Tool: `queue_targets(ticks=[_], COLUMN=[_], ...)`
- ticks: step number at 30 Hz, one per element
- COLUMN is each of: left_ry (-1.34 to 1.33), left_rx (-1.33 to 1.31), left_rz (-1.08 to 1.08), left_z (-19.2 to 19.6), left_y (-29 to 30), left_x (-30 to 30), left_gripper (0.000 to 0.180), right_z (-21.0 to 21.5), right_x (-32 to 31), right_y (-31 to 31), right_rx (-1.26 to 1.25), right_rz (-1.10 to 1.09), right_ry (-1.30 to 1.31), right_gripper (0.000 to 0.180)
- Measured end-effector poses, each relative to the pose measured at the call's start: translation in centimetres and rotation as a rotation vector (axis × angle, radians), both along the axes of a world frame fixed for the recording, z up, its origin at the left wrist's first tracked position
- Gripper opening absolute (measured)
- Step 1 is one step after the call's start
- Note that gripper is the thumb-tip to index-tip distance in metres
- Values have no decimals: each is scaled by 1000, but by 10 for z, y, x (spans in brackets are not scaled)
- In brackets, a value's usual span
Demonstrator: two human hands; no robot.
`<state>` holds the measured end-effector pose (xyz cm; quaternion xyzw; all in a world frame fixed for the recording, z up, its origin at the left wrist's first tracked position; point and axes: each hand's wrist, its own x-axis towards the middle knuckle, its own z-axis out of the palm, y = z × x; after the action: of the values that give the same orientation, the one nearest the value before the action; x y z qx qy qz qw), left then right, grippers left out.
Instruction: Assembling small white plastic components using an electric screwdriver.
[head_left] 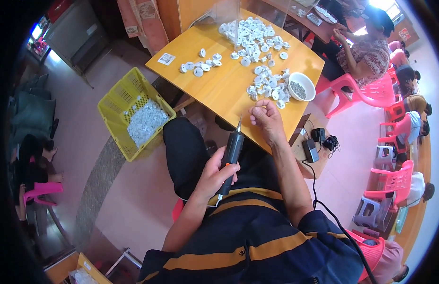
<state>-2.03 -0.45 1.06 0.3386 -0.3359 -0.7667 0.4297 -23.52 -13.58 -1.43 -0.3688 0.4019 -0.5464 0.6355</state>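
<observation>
My left hand (pixel 212 174) is wrapped round a black electric screwdriver (pixel 235 146), its thin bit pointing up and away from me at the table's near edge. Just right of the bit's tip, my right hand (pixel 269 122) is closed in a pinch; whatever lies between its fingertips is too small to make out. Beyond that hand lies a loose pile of round white plastic parts (pixel 265 86). A white bowl (pixel 306 78) beside the pile holds many small grey metal pieces.
On the wooden table (pixel 214 94) sit a bigger heap of white parts (pixel 250 35) and a small label card (pixel 166 58). A yellow crate (pixel 110 105) of white pieces stands left. Black power units (pixel 310 150) rest at right, a cable (pixel 340 225) trailing. A co-worker (pixel 368 57) sits far right.
</observation>
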Motion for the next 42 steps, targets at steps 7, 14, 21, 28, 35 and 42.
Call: queue_targets(ticks=[7, 14, 21, 28, 35, 42], left_ry=[-34, -72, 303, 54, 52, 67], left_rx=[-20, -13, 230, 101, 97, 71], left_rz=[-12, -45, -137, -117, -96, -72], left_z=[-2, -8, -1, -5, -4, -5], left_y=[2, 1, -1, 3, 3, 1], left_x=[-1, -1, 11, -1, -6, -5], left_gripper=[49, 46, 38, 34, 38, 40], right_z=[5, 6, 11, 15, 6, 13], right_x=[5, 1, -10, -15, -11, -6], right_y=[3, 0, 0, 1, 6, 13], right_rx=[26, 1, -2, 36, 44, 132], right_rz=[121, 223, 280, 361, 293, 262], right_ry=[-26, -36, 17, 58, 19, -53], right_gripper=[15, 13, 13, 13, 13, 32])
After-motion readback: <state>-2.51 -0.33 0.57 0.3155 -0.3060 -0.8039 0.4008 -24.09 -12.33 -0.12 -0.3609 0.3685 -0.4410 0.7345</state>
